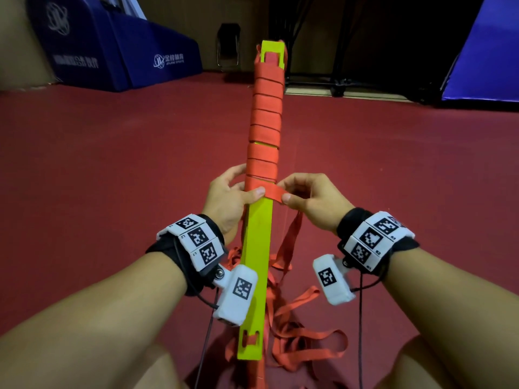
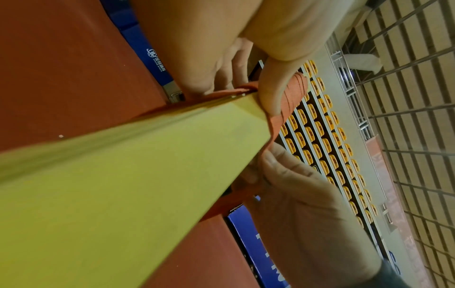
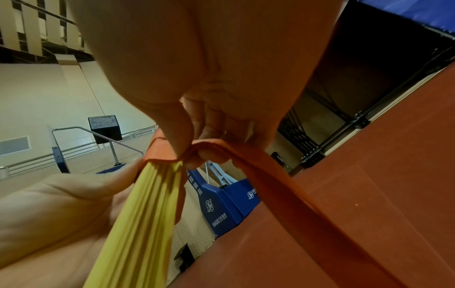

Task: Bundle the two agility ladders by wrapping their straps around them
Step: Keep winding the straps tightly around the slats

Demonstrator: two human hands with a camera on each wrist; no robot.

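- The left hand [image 1: 227,197] grips the stack of yellow ladder rungs [image 1: 257,248], thumb pressing the orange strap [image 1: 273,192] onto its top face.
- The right hand [image 1: 311,197] pinches that strap just beside the stack's right edge, fingers curled.
- Coils of strap cover the stack's far half; the near half is bare.
- Loose strap [image 1: 303,343] lies on the red floor [image 1: 112,164] below.
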